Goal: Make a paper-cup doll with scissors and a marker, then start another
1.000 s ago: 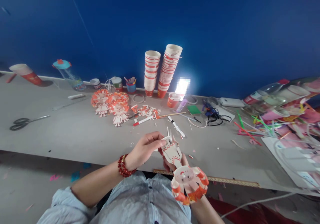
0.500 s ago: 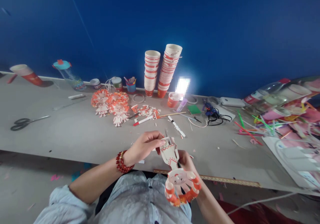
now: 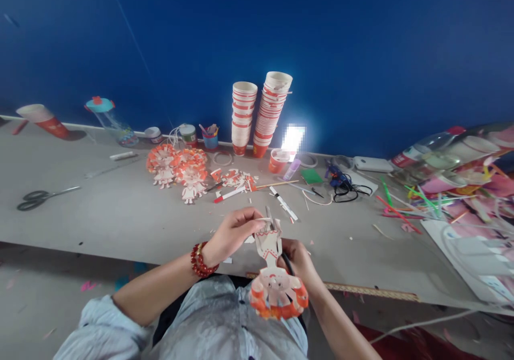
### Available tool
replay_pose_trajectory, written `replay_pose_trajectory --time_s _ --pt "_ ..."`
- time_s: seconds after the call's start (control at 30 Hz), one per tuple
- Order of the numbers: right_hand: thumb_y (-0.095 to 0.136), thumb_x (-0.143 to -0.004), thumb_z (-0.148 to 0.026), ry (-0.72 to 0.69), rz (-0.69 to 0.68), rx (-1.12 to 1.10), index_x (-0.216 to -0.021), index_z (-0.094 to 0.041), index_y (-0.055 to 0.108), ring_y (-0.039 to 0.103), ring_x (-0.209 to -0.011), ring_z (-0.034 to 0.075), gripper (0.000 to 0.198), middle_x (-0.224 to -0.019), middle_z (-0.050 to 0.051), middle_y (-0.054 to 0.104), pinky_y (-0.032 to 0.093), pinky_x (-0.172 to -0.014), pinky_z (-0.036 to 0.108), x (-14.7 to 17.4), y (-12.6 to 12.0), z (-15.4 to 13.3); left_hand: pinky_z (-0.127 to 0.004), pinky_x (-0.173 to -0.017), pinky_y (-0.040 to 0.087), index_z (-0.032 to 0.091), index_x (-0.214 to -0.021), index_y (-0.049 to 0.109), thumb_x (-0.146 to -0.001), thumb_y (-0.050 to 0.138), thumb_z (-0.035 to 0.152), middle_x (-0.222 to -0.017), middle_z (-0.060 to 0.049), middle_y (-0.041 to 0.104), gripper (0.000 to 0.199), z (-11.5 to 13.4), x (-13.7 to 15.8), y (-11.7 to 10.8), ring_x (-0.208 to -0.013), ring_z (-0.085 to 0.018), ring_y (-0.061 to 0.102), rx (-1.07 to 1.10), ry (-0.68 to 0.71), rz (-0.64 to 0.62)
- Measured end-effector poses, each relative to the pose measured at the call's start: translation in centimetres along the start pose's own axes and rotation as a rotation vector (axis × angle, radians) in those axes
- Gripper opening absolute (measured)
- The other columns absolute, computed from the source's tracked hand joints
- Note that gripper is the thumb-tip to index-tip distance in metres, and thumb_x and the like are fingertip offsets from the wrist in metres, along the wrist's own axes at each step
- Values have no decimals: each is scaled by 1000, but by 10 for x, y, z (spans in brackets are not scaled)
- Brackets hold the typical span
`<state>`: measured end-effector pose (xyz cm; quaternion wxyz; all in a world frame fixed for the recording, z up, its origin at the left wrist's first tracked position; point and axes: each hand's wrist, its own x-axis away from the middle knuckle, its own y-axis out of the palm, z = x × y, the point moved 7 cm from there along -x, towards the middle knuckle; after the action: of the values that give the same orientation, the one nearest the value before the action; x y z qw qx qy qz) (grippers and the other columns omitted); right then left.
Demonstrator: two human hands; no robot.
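My left hand (image 3: pixel 241 231) pinches the top edge of a paper-cup doll (image 3: pixel 268 246), whose skirt end points away from me. Its drawn face and ring of orange-and-white curled strips hang toward my shirt. Closed around black-handled scissors (image 3: pixel 287 263) is my right hand (image 3: pixel 299 261), to the right of the doll and partly behind it. The scissor blades poke up at the doll's skirt edge, between the paper and my left fingers. Finished-looking dolls (image 3: pixel 188 175) of the same kind lie on the table to the left.
Two tall paper-cup stacks (image 3: pixel 243 116) stand by the blue wall. Markers (image 3: pixel 283 204), paper scraps (image 3: pixel 236 180) and a glue gun (image 3: pixel 339 179) lie mid-table. Another pair of scissors (image 3: pixel 46 195) rests at left. Straws and paper (image 3: pixel 433 202) pile up at right, near a white power strip (image 3: pixel 477 253).
The doll has swung left and slightly up, its curled ring now more level. Both hands stay at its skirt end, with the scissor blades still against the paper.
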<state>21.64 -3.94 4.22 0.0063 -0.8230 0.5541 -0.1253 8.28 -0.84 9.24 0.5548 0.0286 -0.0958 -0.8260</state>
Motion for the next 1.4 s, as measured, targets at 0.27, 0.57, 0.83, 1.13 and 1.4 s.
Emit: replay_pose_trajectory --time_s 0.27,0.57,0.83,1.13,1.4 --pt "51 -65 -22 62 -57 -55 -62 -17 49 33 -47 8 6 -53 -5 42 25 -43 19 0 6 3 -26 -69 44 14 -76 62 -85 58 34 -73 -4 65 22 -6 1 -1 -74 -16 60 -21 4 47" --pt "46 -61 -20 9 -79 -45 -61 -18 49 39 -45 9 4 -51 -4 45 27 -44 21 -4 7 -5 -24 -65 42 14 -79 64 -86 55 32 -74 -3 66 21 -2 0 -5 -70 -14 58 -189 -8 18" --pt "52 -70 -30 -39 -36 96 -60 -17 49 24 -50 8 17 -53 -6 32 18 -45 22 -3 0 -3 -21 -58 35 14 -77 62 -87 55 29 -67 2 56 19 4 -3 -8 -62 -10 48 -281 -4 -5" --pt "54 -77 -39 -23 68 64 -58 -19 46 29 -43 8 29 -46 -6 37 21 -42 22 -4 -1 1 -23 -67 41 14 -96 68 -90 55 35 -80 -3 64 25 -4 0 1 -72 -13 54 -193 71 -39" --pt "61 -79 -45 54 -47 27 -65 -17 52 45 -44 11 32 -49 -2 54 31 -45 22 -2 2 2 -21 -60 40 16 -90 70 -90 52 30 -75 -1 66 23 -6 2 -3 -66 -12 55 -360 11 -36"
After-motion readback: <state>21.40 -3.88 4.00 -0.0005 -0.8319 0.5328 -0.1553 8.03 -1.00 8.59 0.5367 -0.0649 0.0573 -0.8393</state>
